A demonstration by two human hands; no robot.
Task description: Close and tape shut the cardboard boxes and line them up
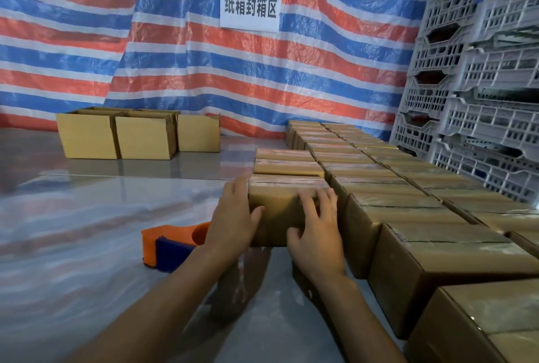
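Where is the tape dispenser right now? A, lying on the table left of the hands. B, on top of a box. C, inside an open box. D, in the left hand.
A: the tape dispenser lies on the table beside the left hand; that hand and the right hand rest on a box.

I see a closed brown cardboard box (277, 215), glossy tape across its top, standing upright at the near end of a short row of taped boxes (287, 167), just beside the longer taped rows (408, 187) on its right. Three open-topped cardboard boxes (140, 136) stand together, well apart, at back left. An orange and blue tape dispenser (172, 243) lies near its left.
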